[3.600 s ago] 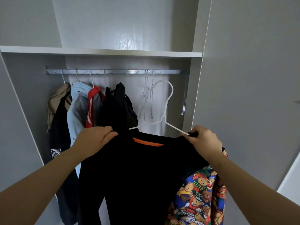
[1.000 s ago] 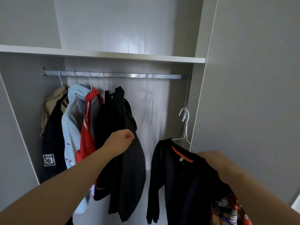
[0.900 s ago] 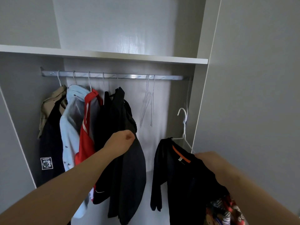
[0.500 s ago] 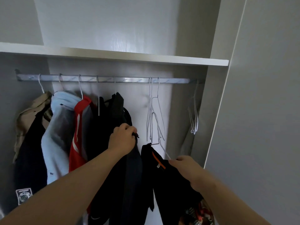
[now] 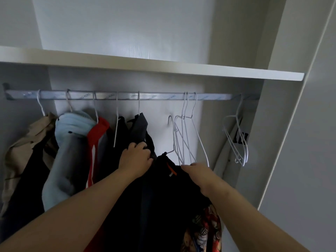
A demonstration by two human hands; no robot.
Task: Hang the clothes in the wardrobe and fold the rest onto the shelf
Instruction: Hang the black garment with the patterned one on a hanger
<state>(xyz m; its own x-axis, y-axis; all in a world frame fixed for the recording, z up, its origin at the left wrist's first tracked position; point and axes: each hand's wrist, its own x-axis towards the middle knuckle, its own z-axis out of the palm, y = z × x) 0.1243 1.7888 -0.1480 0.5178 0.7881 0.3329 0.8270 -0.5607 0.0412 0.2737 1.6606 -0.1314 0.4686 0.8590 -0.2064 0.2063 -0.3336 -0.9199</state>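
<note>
Black shirt (image 5: 160,186) on hanger (image 5: 171,150), hook below the rail (image 5: 160,96).
L hand (image 5: 136,158) grips a hung dark jacket (image 5: 140,128); R hand (image 5: 199,176) holds the shirt's shoulder (fingers curled in).

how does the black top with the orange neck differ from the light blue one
The black top's hanger hook is below the rail, not on it; the light blue top's is over it. The right hand grips the black top; the light blue top is untouched. Both are on white wire hangers.
</note>
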